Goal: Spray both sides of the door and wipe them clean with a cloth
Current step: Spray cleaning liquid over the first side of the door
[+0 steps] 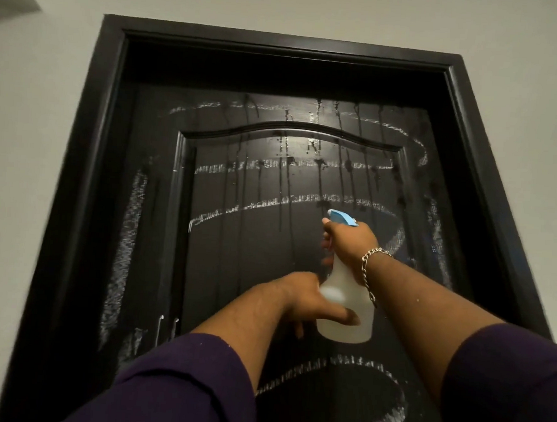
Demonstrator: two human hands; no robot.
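Note:
A black panelled door fills the view, marked with white chalk-like scribbles and dark wet drip trails running down from its top. My right hand grips the neck of a translucent white spray bottle with a blue trigger head, held up in front of the door's middle panel with the nozzle toward the door. My left hand reaches to the bottle's lower body, thumb lying across its front, fingers behind it. No cloth is in view.
A black door frame surrounds the door, set in a plain pale wall. A silver chain bracelet hangs on my right wrist. Both arms wear dark purple sleeves.

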